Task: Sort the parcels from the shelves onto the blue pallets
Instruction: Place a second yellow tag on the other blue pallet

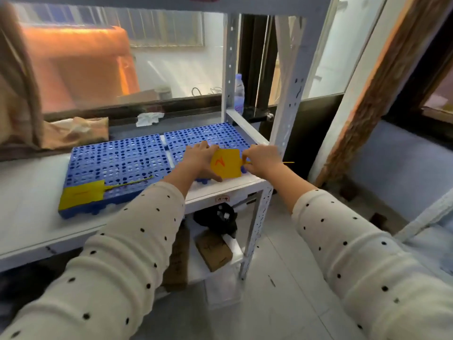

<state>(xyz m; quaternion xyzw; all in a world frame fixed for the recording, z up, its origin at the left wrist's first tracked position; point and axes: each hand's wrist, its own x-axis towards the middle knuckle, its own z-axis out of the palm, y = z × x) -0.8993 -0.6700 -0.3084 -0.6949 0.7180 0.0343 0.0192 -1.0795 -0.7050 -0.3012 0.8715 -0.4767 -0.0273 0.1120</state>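
Head view, white metal shelf unit (247,190), mid level; two blue perforated plastic pallets lie side by side on the white shelf board: the left blue pallet (115,163) and the right blue pallet (208,137), edges touching. My left hand (199,159) rests on the right pallet's front part, thumb curled under a yellow square plastic tag w/ a red mark (226,163), gripping its left edge; my right hand (261,159) pinches the tag's right edge, where its thin yellow tie strip (288,162) sticks out to the right. A second yellow tag w/ tie strip (82,193) lies flat on the left pallet's front-left corner. Crumpled brown paper parcel (76,132) sits at the shelf's back left, apart from both pallets; small brown cardboard box (213,250) on the lower shelf, tilted; clear plastic bottle (239,93) upright behind the rear post. Both sleeves cream w/ black dots.
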